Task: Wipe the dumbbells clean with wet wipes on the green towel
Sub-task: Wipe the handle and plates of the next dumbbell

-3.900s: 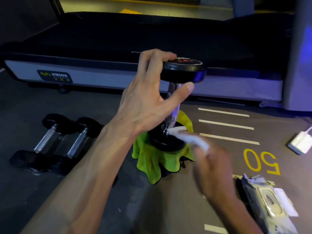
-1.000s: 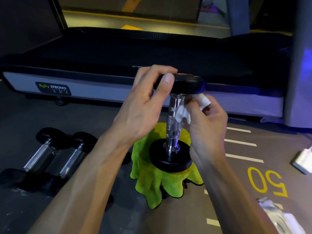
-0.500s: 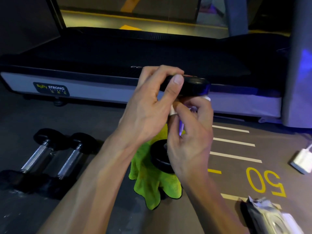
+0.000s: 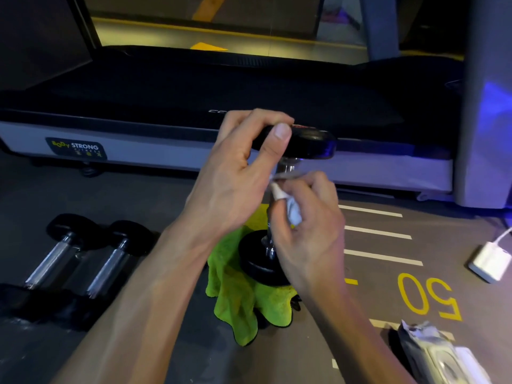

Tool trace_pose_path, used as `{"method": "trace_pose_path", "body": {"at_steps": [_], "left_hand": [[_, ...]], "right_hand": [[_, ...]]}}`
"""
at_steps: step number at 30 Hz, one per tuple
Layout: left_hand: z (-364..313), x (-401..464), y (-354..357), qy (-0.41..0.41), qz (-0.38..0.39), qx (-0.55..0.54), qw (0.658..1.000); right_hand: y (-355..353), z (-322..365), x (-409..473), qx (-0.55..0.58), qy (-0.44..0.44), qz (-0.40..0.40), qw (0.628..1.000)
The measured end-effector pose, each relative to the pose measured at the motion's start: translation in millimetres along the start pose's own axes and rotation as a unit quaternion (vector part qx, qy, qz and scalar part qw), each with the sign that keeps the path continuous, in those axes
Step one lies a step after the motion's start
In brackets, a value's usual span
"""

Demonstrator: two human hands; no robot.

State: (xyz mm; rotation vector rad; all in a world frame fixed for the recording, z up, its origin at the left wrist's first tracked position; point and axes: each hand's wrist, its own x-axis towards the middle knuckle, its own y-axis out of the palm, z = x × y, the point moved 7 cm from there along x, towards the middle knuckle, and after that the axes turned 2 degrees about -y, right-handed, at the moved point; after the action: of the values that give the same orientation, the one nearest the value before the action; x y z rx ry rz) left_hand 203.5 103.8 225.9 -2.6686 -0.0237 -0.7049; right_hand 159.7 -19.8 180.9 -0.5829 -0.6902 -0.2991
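Observation:
A black dumbbell (image 4: 307,144) with a chrome handle stands upright, its lower head resting on the crumpled green towel (image 4: 241,300). My left hand (image 4: 235,178) grips the upper head from the left, thumb on its rim. My right hand (image 4: 307,231) is wrapped round the chrome handle with a white wet wipe (image 4: 291,209) held against it. Most of the handle is hidden behind my right fingers.
Two more dumbbells (image 4: 83,256) lie side by side on the dark floor at left. A treadmill (image 4: 166,106) runs across the back. A wet wipe pack (image 4: 437,356) lies at the lower right, and a white charger (image 4: 490,261) sits at the right edge.
My right hand with the wipe has slid up from the lower head onto the handle and shifted around it. My left hand keeps its hold on the upper head.

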Motion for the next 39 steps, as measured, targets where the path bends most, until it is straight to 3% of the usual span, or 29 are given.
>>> {"method": "trace_pose_path", "body": {"at_steps": [3,7,13,16,20,22,25,29,34,36,39], "left_hand": [[1,-1,-1,0.001,-0.001,-0.006,1.0],[0,1,1,0.004,0.002,-0.01,1.0],[1,-1,-1,0.008,-0.006,-0.008,1.0],[-1,0,1,-0.001,-0.004,-0.012,1.0],[3,0,-2,-0.005,-0.013,-0.02,1.0],[3,-1,-1,-0.002,-0.012,-0.018,1.0],[3,-2,-3,0.004,-0.022,-0.013,1.0],[1,-1,-3,0.014,-0.013,-0.002,1.0],[0,-1,-1,0.013,-0.004,-0.002,1.0],[2,-2,-4,0.012,-0.013,-0.003,1.0],[5,-3,-8,0.011,-0.023,-0.003,1.0]], "right_hand": [[-2,3,-3,0.005,0.006,0.021,1.0],[-8,-9,18,0.081,0.08,-0.029,0.993],[-9,-15,8,0.138,0.146,-0.01,0.98],[-9,-28,17,0.255,0.246,-0.058,0.933],[2,-46,11,0.412,0.382,-0.103,0.821],[0,-51,15,0.415,0.398,-0.127,0.809],[2,-40,15,0.377,0.365,-0.141,0.839],[6,-8,17,0.264,0.238,-0.079,0.931],[-5,-19,17,0.244,0.197,-0.096,0.945],[-5,-24,6,0.22,0.166,-0.055,0.96],[-2,-23,-19,0.081,0.062,0.069,0.992]]}}
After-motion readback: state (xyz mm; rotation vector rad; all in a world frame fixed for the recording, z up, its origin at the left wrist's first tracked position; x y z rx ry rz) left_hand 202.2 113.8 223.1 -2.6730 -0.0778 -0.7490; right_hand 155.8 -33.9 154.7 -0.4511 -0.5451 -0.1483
